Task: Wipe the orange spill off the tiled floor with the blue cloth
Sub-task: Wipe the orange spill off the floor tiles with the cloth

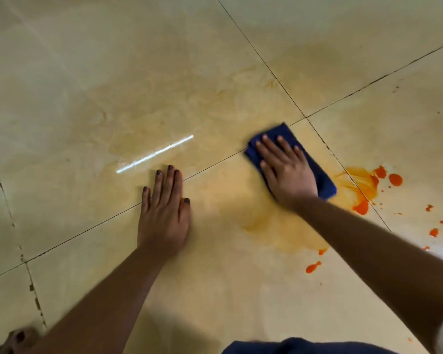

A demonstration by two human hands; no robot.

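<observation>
A folded blue cloth lies flat on the beige tiled floor, right of centre. My right hand presses down on it with straight, spread fingers. Bright orange spill sits just right of the cloth, with drops and splashes scattered to the right and below. A pale orange smear covers the tile between my arms. My left hand rests flat on the floor, fingers straight, holding nothing.
Dark grout lines cross the floor. A bright streak of reflected light lies above my left hand. A bare foot shows at the bottom left, dark blue clothing at the bottom edge.
</observation>
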